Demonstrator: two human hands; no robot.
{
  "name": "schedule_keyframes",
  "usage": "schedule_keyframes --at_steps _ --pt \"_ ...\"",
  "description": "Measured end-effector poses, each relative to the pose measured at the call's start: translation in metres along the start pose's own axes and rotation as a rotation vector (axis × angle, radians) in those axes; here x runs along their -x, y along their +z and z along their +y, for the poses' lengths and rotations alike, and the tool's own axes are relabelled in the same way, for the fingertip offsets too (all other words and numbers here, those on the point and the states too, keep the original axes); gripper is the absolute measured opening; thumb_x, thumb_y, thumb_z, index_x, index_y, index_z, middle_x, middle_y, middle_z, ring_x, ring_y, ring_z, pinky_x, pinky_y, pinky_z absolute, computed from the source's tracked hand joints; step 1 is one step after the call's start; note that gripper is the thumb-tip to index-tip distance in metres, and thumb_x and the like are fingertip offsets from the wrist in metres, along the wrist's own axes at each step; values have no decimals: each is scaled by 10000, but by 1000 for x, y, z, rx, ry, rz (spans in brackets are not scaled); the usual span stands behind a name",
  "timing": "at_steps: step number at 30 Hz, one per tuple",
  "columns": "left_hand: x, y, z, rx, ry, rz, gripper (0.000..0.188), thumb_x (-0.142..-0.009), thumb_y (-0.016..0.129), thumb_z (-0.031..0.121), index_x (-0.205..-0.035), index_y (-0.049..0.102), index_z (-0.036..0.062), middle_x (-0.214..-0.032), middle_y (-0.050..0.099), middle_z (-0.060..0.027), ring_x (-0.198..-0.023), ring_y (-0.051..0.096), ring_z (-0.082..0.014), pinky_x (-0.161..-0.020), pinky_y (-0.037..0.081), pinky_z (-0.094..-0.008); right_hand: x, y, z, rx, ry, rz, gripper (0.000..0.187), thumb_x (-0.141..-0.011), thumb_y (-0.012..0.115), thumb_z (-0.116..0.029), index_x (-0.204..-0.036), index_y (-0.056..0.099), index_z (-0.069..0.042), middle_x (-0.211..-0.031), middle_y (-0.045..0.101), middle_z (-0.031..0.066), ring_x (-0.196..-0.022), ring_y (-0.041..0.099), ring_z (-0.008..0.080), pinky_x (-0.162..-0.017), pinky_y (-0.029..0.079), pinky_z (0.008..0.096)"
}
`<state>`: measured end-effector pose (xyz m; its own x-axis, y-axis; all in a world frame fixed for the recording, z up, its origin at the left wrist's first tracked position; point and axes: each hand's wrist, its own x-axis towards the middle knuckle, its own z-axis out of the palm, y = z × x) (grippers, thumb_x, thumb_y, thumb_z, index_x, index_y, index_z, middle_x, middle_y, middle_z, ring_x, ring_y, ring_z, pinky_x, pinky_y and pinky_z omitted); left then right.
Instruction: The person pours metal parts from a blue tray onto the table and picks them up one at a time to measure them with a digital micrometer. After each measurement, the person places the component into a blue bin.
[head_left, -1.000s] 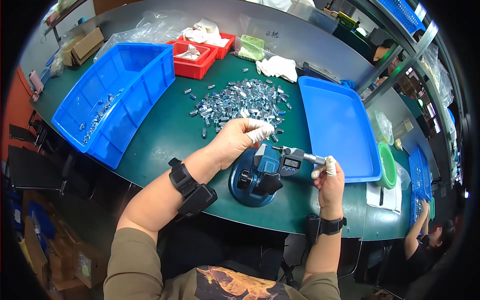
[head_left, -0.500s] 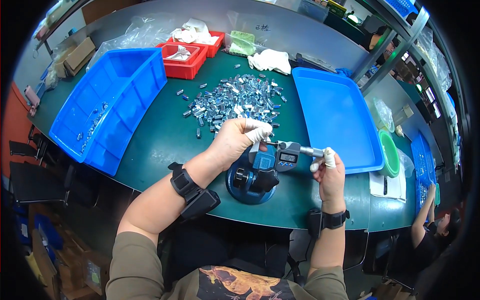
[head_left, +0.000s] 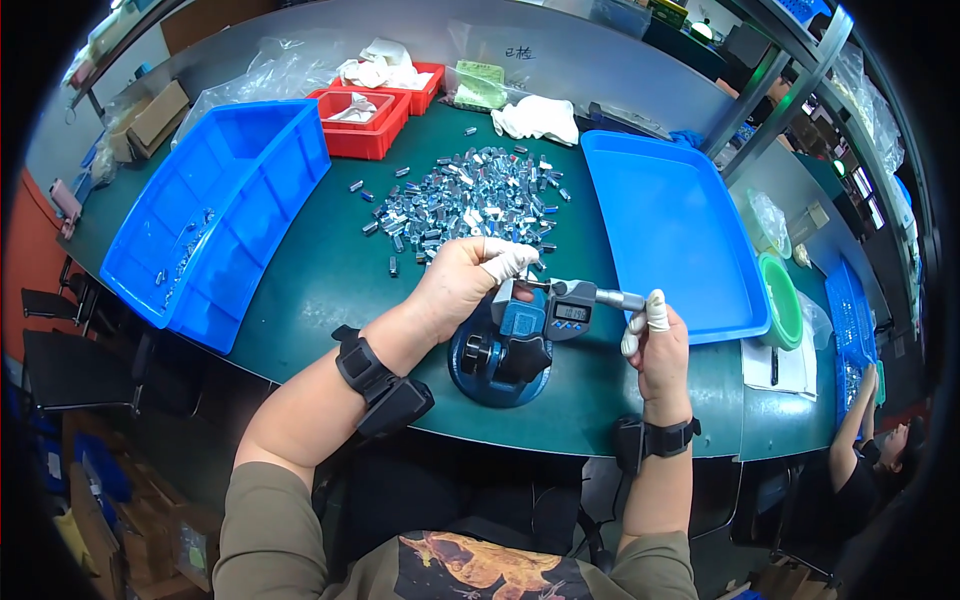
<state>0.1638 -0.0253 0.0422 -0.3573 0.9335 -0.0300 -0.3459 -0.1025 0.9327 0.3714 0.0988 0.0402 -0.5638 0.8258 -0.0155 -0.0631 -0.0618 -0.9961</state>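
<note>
A digital micrometer (head_left: 571,311) sits clamped in a blue round-based stand (head_left: 503,390) at the table's near edge. My left hand (head_left: 455,290) is closed in a pinch at the micrometer's jaws, white finger cots on its fingertips. A small metal piece shows only in part between those fingers. To the right, my right hand (head_left: 660,355), also in finger cots, grips the micrometer's thimble (head_left: 622,299) at its outer end between thumb and fingers. Beyond the stand lies a loose pile of small shiny metal pieces (head_left: 470,195).
A deep blue bin (head_left: 265,195) with some metal pieces stands left. The shallow blue tray (head_left: 680,240) lies right, beside a green bowl (head_left: 782,305) and paper (head_left: 795,372). Red bins (head_left: 365,143) and a white cloth (head_left: 537,119) are behind. Another person (head_left: 870,460) sits far right.
The digits on the micrometer's display have changed. My right fingers have shifted slightly on the thimble; my left hand stays at the jaws. The whole view has shifted slightly.
</note>
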Motion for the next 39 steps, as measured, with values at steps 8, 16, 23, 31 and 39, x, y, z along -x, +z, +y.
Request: schedule_keyframes --at_steps 8,16,23,31,39 --pt "0 0 3 -48 9 -18 212 -836 544 157 -964 596 -4 -818 601 -64 -687 599 -145 -607 471 -215 -1 -2 1 -3 -28 5 322 -875 462 -342 -697 486 -75 -548 484 7 -412 396 41 -366 284 151" --pt "2 -1 5 -68 -9 -34 201 -848 509 115 -984 580 -15 -857 599 -76 -712 599 -158 -662 489 -247 1 1 1 -68 -58 -42 260 -875 476 -309 -755 496 -79 -583 498 -1 -453 394 26 -397 289 146" --pt "3 -2 6 -12 -33 -75 229 -855 480 93 -1030 553 -37 -917 595 -103 -799 604 -186 -729 483 -266 1 2 -5 -73 20 -27 261 -872 474 -319 -754 492 -87 -573 491 -6 -442 403 27 -381 281 148" --pt "1 -5 2 1 -13 -128 239 -861 475 107 -1060 553 1 -920 604 -80 -820 612 -168 -687 479 -223 0 -2 1 -18 -4 -74 344 -872 450 -374 -685 474 -86 -503 464 12 -384 382 48 -340 266 161" --pt "7 0 12 -61 -45 -69 241 -852 494 112 -1051 559 -9 -890 597 -74 -783 589 -136 -651 442 -199 3 2 -6 -14 90 20 369 -875 438 -386 -667 472 -83 -488 450 8 -373 370 47 -337 257 154"
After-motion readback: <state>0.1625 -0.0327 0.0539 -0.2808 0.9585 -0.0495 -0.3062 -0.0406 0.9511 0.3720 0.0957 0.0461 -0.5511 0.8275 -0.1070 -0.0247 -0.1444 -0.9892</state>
